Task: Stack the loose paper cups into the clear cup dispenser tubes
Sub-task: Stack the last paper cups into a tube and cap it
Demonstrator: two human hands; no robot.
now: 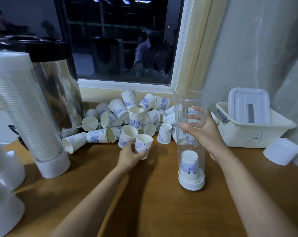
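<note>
Gripping a cup [143, 144] in the left hand [129, 156], fingers closed round its base, mouth up, at the front edge of the pile [127, 117] under the window. A 2nd cup [127, 135] touches it; can't tell if it is held too. Right hand [200, 128] wraps loosely round the tube [190, 139] mid-height, fingers spread, steadying it upright on the table [144, 194]. Cups in the tube [189, 165] sit mouth-down at the bottom.

Risks:
- Held cup is mouth-up; dropped that way it likely won't nest.
- Tube is tall with a narrow base; a loose grip could let it tip.
- Pulling from the pile could roll cups off.
</note>
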